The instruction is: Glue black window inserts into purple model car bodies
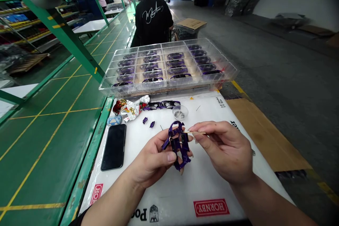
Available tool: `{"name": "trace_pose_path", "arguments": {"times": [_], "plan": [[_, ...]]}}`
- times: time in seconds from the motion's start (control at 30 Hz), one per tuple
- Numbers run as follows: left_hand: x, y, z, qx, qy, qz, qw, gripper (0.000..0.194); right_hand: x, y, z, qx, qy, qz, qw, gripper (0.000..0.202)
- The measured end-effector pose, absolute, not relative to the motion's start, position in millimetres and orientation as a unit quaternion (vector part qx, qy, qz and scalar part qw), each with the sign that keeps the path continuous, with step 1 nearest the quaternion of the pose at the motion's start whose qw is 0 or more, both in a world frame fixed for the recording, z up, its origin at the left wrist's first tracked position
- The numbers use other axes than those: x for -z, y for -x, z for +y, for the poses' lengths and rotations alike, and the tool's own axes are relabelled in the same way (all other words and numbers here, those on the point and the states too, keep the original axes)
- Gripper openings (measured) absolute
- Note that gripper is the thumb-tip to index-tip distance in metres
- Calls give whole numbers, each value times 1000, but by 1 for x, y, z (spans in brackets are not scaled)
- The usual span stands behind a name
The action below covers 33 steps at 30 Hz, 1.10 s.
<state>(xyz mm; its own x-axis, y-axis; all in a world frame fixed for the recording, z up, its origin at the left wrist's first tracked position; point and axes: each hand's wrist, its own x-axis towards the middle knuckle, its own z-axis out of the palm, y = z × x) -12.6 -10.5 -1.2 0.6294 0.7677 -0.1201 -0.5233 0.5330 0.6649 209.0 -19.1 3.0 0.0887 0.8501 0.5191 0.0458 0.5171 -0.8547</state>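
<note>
In front of me, my left hand (156,159) grips a purple plastic frame (182,159) with black parts and rounded openings, held upright above the white work surface. A small purple piece sticks out at the frame's left side. My right hand (225,144) pinches a thin, pale wooden stick (195,132), a toothpick by its look, whose tip reaches the frame's upper right side. Just beyond the hands stands a small clear dish (180,113) with tiny shiny bits in it. Two small purple pieces (152,124) lie to its left, and further purple frames (162,104) rest behind.
A clear compartment tray (164,84) of purple frames stands at the back. To the left lie a phone (113,147), a blue-and-white object (114,120) and a crumpled foil packet (135,108). A green conveyor (47,120) runs alongside. A person in black (153,21) sits ahead.
</note>
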Motion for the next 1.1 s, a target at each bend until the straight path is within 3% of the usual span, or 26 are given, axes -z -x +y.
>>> {"name": "trace_pose_path", "arguments": {"times": [0.2, 0.43, 1.1], "plan": [[-3, 12, -6, -413, -298, 232, 828, 51, -5, -209, -18, -306, 390, -567, 657, 21], [3, 6, -9, -432, -315, 305, 788, 65, -8, -206, -21, -327, 350, -571, 666, 30], [11, 1, -19, -388, -355, 244, 815, 84, 0, -207, -24, -373, 316, -618, 616, 34]]}}
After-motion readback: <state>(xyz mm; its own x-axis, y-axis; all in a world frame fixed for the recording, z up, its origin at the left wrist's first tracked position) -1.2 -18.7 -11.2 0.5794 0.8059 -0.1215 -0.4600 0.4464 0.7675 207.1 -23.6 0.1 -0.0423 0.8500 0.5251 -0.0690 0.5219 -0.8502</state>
